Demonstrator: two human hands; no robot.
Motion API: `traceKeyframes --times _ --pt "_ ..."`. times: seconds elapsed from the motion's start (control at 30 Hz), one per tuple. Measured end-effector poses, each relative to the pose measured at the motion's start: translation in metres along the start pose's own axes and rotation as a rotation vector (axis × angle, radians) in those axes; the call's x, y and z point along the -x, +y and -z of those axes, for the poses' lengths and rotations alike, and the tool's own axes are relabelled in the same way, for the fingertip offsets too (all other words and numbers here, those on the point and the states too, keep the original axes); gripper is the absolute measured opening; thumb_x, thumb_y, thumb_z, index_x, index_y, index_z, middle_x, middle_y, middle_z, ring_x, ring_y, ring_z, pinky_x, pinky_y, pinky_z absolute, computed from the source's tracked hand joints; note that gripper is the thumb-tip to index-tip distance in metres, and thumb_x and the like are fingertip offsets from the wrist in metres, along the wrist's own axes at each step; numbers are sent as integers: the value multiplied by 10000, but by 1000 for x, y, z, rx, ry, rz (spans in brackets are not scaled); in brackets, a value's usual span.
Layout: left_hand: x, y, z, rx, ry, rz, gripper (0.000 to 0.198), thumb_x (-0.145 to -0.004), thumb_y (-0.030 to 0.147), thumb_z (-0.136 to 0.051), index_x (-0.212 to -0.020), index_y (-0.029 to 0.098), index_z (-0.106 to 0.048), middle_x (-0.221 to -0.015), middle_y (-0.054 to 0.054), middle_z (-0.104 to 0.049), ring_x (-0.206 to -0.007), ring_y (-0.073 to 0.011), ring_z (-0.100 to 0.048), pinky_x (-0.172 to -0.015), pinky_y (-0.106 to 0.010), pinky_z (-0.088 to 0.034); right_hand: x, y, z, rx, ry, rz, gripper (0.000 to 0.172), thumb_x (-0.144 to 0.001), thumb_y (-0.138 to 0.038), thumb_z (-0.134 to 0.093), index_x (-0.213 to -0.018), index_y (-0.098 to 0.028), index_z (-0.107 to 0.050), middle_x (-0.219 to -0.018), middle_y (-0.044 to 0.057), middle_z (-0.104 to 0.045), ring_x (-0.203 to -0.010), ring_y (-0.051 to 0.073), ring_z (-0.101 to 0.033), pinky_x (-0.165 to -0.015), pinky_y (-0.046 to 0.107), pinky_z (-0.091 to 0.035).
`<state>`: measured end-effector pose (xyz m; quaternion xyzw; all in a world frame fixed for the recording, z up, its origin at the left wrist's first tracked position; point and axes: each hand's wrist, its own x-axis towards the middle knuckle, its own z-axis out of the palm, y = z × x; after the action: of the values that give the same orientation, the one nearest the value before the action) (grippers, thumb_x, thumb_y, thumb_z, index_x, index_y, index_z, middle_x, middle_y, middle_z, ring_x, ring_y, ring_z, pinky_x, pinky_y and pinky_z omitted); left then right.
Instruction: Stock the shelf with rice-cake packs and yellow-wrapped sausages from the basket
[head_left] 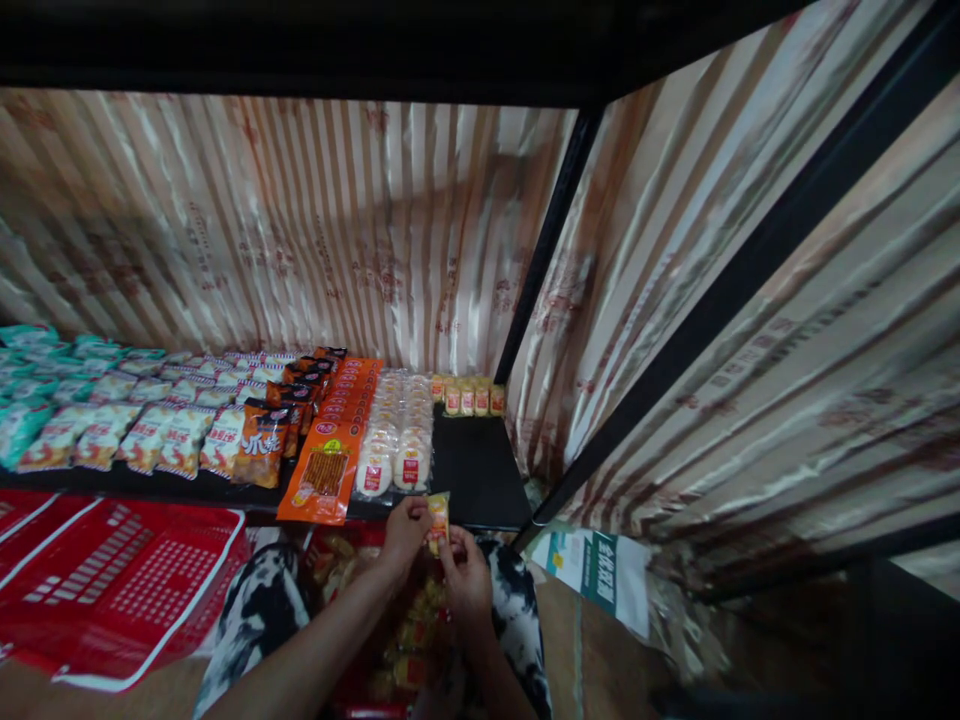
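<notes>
Both my hands meet just below the front edge of a black shelf [480,470]. My left hand [405,532] and my right hand [465,570] pinch the same small yellow snack packet [438,520], held upright between them. Beneath my hands, on my lap, lies a pile of similar yellow packets [409,625] in a red container. A short row of the same yellow packets [465,397] stands at the back of the shelf, beside the bare black patch.
The shelf carries rows of white round cakes [397,440], orange strip packs [334,450], dark orange bags [262,440] and pale and teal bags [112,420]. A red plastic basket [112,580] lies at left. Striped curtain lines the back. A black post [547,250] rises at right.
</notes>
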<state>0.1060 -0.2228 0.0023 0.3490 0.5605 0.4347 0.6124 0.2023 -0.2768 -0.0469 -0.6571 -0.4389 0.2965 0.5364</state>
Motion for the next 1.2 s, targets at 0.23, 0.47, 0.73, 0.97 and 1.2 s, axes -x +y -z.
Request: traceKeyframes --times 0.23,0.47,0.73,0.97,1.2 --pt "-13 9 -21 -107 5 -66 127 -688 72 -566 -788 149 -554 -740 16 -601 -526 -50 -524 -524 -168 -435 -22 -9 8 30 16 -45 405 -755 -537 -513 -949 -198 -621 -825 52 -710 -718 190 -656 -635 271 -505" --pt "-29 22 -35 -262 -49 -152 161 -727 68 -514 -860 152 -548 -845 -14 -629 -606 -58 -554 -595 -166 -457 -52 -10 8 -54 57 -27 362 -739 -488 -544 -933 -184 -573 -911 92 -691 -801 198 -656 -685 295 -528" --pt "-55 32 -47 -380 -38 -233 146 -728 77 -532 -841 170 -537 -830 5 -619 -650 -66 -565 -631 -176 -457 -84 -11 3 20 56 9 340 -757 -450 -508 -957 -179 -560 -902 92 -689 -792 195 -658 -693 295 -518" --pt "-73 40 -58 -516 -16 -307 145 -748 92 -519 -864 173 -549 -857 -19 -640 -780 -106 -594 -746 -225 -458 -106 -14 2 265 90 69 351 -781 -381 -465 -1040 -187 -601 -933 74 -699 -860 200 -637 -761 302 -480" --pt "-91 49 -66 -670 -30 -336 200 -755 101 -500 -936 153 -569 -917 -51 -644 -836 -134 -601 -771 -245 -452 -127 -10 -4 363 68 39 347 -779 -315 -468 -1057 -190 -635 -914 66 -702 -881 194 -631 -770 280 -468"
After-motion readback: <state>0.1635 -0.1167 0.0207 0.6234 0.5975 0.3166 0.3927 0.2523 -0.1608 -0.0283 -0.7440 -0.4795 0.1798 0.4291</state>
